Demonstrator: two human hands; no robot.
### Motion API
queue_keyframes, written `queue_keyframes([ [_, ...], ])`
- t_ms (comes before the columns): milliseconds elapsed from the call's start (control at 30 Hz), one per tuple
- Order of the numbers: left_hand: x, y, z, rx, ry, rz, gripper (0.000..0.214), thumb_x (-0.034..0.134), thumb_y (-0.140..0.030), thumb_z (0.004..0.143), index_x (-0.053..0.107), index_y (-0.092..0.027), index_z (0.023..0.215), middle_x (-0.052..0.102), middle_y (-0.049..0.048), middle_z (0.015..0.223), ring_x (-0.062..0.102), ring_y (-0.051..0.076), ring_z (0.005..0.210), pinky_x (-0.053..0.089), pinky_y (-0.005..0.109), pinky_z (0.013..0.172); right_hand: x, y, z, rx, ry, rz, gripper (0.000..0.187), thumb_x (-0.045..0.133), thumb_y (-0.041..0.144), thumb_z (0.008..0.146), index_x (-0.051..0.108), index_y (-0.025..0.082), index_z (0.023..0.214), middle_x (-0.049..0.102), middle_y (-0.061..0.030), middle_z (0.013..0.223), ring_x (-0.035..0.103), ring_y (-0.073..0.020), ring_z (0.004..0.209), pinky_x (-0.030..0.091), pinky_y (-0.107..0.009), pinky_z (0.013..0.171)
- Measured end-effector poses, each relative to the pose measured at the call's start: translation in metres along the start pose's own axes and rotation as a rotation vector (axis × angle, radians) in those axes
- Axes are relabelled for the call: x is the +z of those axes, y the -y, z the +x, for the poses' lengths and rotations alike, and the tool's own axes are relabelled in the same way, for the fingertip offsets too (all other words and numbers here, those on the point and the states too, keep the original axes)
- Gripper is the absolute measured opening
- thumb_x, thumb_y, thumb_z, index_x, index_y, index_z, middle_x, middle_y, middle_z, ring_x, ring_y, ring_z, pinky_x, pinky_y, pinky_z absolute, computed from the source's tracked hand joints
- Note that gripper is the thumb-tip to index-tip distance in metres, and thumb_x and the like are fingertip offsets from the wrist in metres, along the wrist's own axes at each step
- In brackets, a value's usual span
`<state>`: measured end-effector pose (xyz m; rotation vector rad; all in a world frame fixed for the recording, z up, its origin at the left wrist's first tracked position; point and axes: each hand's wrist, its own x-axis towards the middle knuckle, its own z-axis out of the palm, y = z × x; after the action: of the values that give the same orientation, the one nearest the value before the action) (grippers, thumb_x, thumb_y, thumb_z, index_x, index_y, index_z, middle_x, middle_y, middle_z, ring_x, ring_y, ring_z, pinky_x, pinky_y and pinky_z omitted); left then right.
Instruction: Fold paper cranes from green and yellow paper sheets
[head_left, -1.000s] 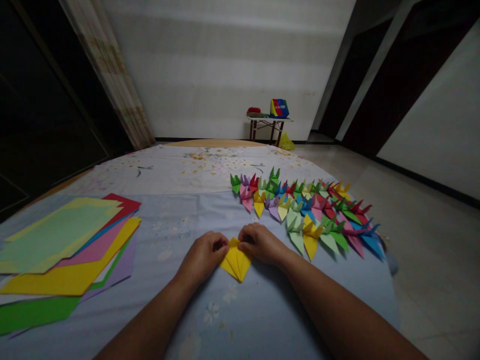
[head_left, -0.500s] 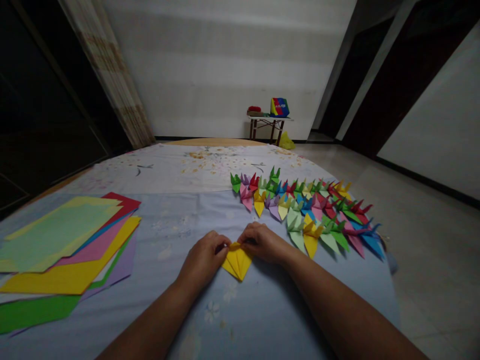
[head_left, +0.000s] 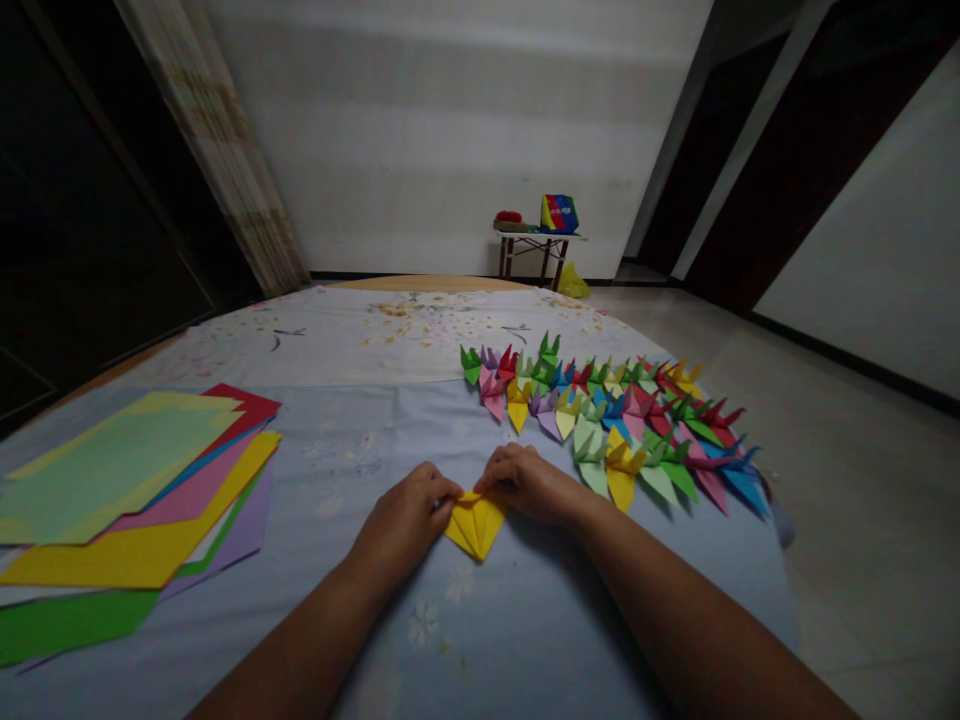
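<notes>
A piece of yellow origami paper (head_left: 478,528), folded into a kite-like shape with creases running to a point, lies on the blue flowered cloth in front of me. My left hand (head_left: 409,510) pinches its upper left corner between thumb and fingers. On the upper right corner, my right hand (head_left: 525,482) is closed with curled fingertips. The top edge between the two hands looks folded over; part of it is hidden under the fingers. Beyond my right hand stand rows of folded paper cranes (head_left: 592,455) in many colours.
A fanned stack of coloured paper sheets (head_left: 127,470) lies on the left of the table. The cloth-covered table (head_left: 345,350) has a rounded far edge. Against the wall, a small stand (head_left: 536,238) carries a colourful box (head_left: 559,213), with a yellow bag (head_left: 573,282) on the floor beside it.
The top of the yellow paper now lies lower and flatter between my fingertips. Both hands have barely moved and keep their hold.
</notes>
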<state>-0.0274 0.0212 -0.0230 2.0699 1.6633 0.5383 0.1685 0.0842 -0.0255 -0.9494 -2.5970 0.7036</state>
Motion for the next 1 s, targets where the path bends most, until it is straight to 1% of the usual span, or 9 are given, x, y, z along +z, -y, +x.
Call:
queue_keyframes([
  [100,-0.001,-0.004,-0.002,-0.004,0.013,0.085,0.023,0.050,-0.022,0.079,0.067,-0.027,0.093,0.058,0.0013,0.091,0.056,0.015,0.081,0.040,0.023,0.068,0.000,0.000,-0.001,-0.019,-0.002,-0.004,0.018,0.057,0.020,0.084,0.070,0.026,0.094,0.063,-0.0032,0.091,0.053,-0.0162,0.089,0.031,-0.030,0.082],
  [233,-0.003,-0.014,-0.007,0.012,0.045,0.263,0.025,0.046,-0.023,0.083,0.066,-0.028,0.097,0.056,0.0024,0.096,0.055,0.017,0.086,0.040,0.024,0.067,-0.002,0.004,-0.005,-0.056,-0.014,-0.043,0.022,0.056,0.018,0.083,0.068,0.029,0.099,0.062,-0.0031,0.094,0.051,-0.0161,0.089,0.030,-0.030,0.079],
  [333,-0.001,-0.022,-0.012,0.032,0.060,0.399,0.026,0.042,-0.022,0.085,0.063,-0.027,0.099,0.055,0.0039,0.103,0.054,0.018,0.090,0.040,0.026,0.066,-0.004,0.011,-0.009,-0.063,0.013,-0.127,0.025,0.056,0.019,0.083,0.066,0.030,0.103,0.061,-0.0040,0.096,0.050,-0.0169,0.090,0.029,-0.030,0.076],
  [433,0.001,-0.030,-0.016,0.065,0.074,0.486,0.027,0.039,-0.019,0.086,0.060,-0.024,0.101,0.056,0.0050,0.102,0.052,0.020,0.092,0.041,0.028,0.069,-0.005,0.019,-0.012,-0.064,0.044,-0.250,0.024,0.055,0.020,0.084,0.065,0.030,0.103,0.059,-0.0052,0.098,0.048,-0.0184,0.091,0.026,-0.032,0.074],
  [567,0.002,-0.036,-0.020,0.080,0.109,0.545,0.029,0.037,-0.016,0.086,0.060,-0.022,0.103,0.058,0.0070,0.099,0.052,0.021,0.090,0.042,0.032,0.073,-0.005,0.026,-0.015,-0.069,0.051,-0.396,0.023,0.052,0.023,0.087,0.062,0.028,0.106,0.058,-0.0071,0.104,0.045,-0.0217,0.096,0.024,-0.035,0.076],
  [633,0.003,-0.037,-0.022,0.087,0.119,0.560,0.034,0.036,-0.013,0.086,0.057,-0.022,0.111,0.059,0.0079,0.100,0.052,0.021,0.092,0.042,0.033,0.077,-0.005,0.027,-0.017,-0.055,0.050,-0.427,0.023,0.050,0.025,0.088,0.061,0.028,0.108,0.058,-0.0076,0.104,0.044,-0.0228,0.096,0.024,-0.036,0.075],
  [767,0.005,-0.036,-0.026,0.102,0.110,0.576,0.041,0.035,-0.011,0.087,0.050,-0.023,0.123,0.059,0.0083,0.105,0.051,0.023,0.097,0.040,0.037,0.081,-0.007,0.025,-0.020,-0.030,0.043,-0.432,0.025,0.051,0.026,0.087,0.061,0.029,0.110,0.059,-0.0069,0.105,0.044,-0.0231,0.095,0.023,-0.036,0.074],
  [1000,0.006,-0.033,-0.029,0.130,0.104,0.604,0.042,0.036,-0.011,0.087,0.050,-0.025,0.123,0.059,0.0079,0.109,0.051,0.024,0.097,0.038,0.038,0.079,-0.011,0.019,-0.022,0.004,0.037,-0.393,0.021,0.050,0.026,0.088,0.065,0.031,0.102,0.061,-0.0044,0.102,0.044,-0.0217,0.093,0.023,-0.036,0.073],
])
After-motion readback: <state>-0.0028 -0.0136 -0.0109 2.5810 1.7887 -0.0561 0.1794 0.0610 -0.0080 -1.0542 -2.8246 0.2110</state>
